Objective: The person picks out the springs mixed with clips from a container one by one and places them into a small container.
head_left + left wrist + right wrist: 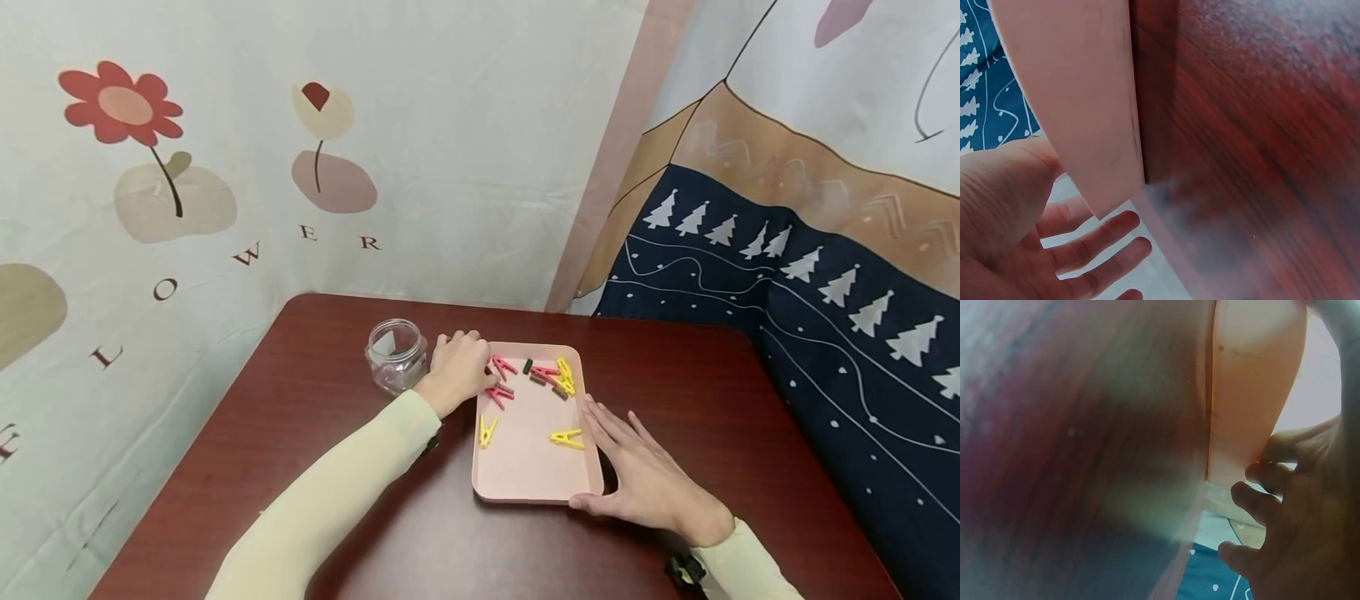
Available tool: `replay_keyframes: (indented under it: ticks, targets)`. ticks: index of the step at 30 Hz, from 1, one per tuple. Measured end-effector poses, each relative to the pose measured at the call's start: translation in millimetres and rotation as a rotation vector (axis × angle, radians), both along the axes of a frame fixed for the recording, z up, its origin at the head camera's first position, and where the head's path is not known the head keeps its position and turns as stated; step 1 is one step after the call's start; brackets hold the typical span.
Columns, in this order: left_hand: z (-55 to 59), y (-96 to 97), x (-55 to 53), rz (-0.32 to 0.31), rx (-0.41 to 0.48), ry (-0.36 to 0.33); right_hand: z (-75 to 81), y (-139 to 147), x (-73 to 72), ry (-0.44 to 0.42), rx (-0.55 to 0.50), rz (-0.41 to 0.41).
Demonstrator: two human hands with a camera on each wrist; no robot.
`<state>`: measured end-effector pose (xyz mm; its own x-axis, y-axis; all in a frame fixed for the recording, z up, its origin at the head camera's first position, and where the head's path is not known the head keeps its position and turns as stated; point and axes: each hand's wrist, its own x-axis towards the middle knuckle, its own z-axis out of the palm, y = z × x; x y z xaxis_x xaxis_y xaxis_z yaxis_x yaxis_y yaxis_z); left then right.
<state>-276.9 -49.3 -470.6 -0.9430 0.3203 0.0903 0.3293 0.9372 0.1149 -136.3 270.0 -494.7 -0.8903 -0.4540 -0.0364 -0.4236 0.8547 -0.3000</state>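
My left hand (pixel 461 367) reaches over the left wall of a pink tray (pixel 525 483). Its thumb and index finger cross the rim beside a V-shaped red clip (pixel 503 365), and the other fingers stay outside. The tray wall (pixel 1085 106) hides those two tips in the left wrist view, so I cannot tell whether they pinch anything. A second red clip (pixel 498 396) lies just below the thumb. Extended fingers of my right hand (pixel 648 479) rest along the tray's right wall, with the thumb at its near right corner.
Yellow clips (pixel 567 439) lie in the tray, another yellow clip (pixel 487 431) at its left side. Up top are more yellow clips (pixel 565 377), a small dark green piece (pixel 528 366) and brown ridged pieces (pixel 559 392). A clear open jar (pixel 396 367) stands left of the left hand.
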Motion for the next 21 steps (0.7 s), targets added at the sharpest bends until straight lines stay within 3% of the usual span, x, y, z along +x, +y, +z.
replay_keyframes:
  ticks: [21]
  targets:
    - [-5.4,-2.9,0.9,-0.023,0.038,-0.012,0.4,-1.0,0.1,-0.001,0.003,-0.002]
